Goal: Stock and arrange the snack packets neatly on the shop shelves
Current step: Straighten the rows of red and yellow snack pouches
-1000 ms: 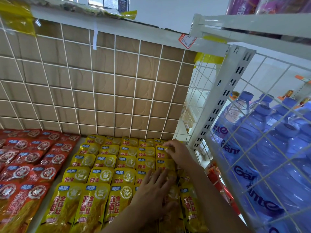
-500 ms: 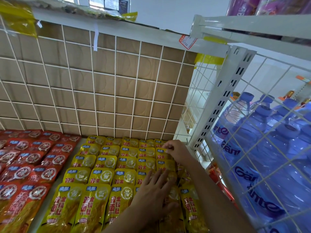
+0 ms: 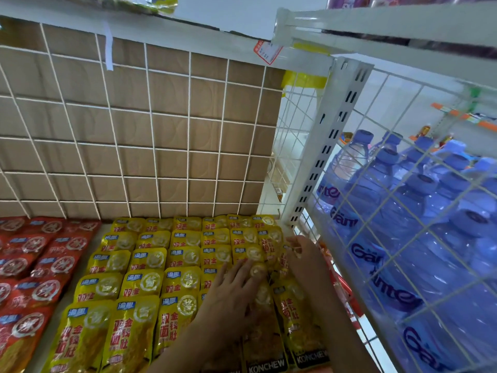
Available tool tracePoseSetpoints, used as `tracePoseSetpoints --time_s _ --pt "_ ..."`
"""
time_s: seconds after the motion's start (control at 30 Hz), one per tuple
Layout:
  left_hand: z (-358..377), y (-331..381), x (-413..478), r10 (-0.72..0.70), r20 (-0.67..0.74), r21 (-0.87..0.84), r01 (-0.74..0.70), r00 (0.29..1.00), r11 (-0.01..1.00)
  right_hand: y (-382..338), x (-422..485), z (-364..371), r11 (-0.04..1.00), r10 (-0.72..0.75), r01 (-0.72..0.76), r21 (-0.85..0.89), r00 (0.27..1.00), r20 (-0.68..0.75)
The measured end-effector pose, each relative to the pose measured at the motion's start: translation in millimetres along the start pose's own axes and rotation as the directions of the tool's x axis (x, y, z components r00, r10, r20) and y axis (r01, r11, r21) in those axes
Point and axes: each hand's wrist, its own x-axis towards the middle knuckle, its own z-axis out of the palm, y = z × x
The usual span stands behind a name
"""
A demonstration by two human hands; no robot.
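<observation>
Yellow snack packets (image 3: 150, 281) lie in several overlapping rows on the shelf, reaching back to the wire grid. My left hand (image 3: 231, 292) rests flat with spread fingers on the packets right of the middle. My right hand (image 3: 301, 261) is beside it at the rightmost column, next to the white upright. Its bent fingertips pinch the top edge of a yellow packet (image 3: 279, 262) there; the fingers are blurred. Red snack packets (image 3: 35, 265) fill the left part of the shelf in the same overlapping way.
A white wire grid (image 3: 150, 117) over brown board closes the back. On the right, a slotted white upright (image 3: 328, 146) and a wire side panel separate large blue water bottles (image 3: 403, 224). The upper shelf (image 3: 376, 20) overhangs, with a price tag (image 3: 266, 51).
My right hand has drawn back from the rear right corner toward me along the rightmost column. My left hand has stayed flat on the packets, shifted slightly.
</observation>
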Motion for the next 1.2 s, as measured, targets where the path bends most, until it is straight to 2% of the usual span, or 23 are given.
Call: tracePoseSetpoints --time_s 0.13,0.23,0.33,0.53,0.63,0.7,0.9,1.07,1.2 --pt "-14 1 7 0.036 -0.107 -0.045 -0.041 0.994 0.998 20 -41 -10 0.998 0.014 -0.016 -0.069 1.000 -0.028" --pt "-27 0 30 0.059 -0.095 -0.126 -0.071 0.994 0.990 33 -63 -9 0.991 0.084 -0.077 -0.109 0.995 0.054" --pt "-35 1 62 0.117 -0.086 -0.099 -0.125 0.989 0.987 37 -77 -6 0.979 0.154 -0.145 -0.140 0.987 0.053" --pt "-38 13 114 0.215 0.111 -0.172 -0.194 0.970 0.966 31 -89 -6 0.978 0.209 -0.209 0.011 0.978 0.006" --pt "-34 16 126 0.206 0.234 -0.120 -0.182 0.950 0.976 30 -89 -7 0.972 0.234 -0.234 0.026 0.972 0.006" --pt "-30 16 130 0.207 0.254 -0.104 -0.186 0.945 0.977 30 -90 -8 0.964 0.259 -0.259 0.065 0.966 0.005" --pt "-30 18 131 0.207 0.121 -0.279 -0.167 0.971 0.946 28 -89 -15 0.914 0.326 -0.318 0.253 0.945 0.013" --pt "-27 13 133 0.124 0.012 -0.450 -0.105 0.992 0.887 30 -88 -16 0.891 0.332 -0.330 0.313 0.942 0.047" --pt "-28 4 131 0.029 -0.031 -0.509 -0.041 0.999 0.860 32 -85 -15 0.882 0.324 -0.323 0.343 0.944 0.057"
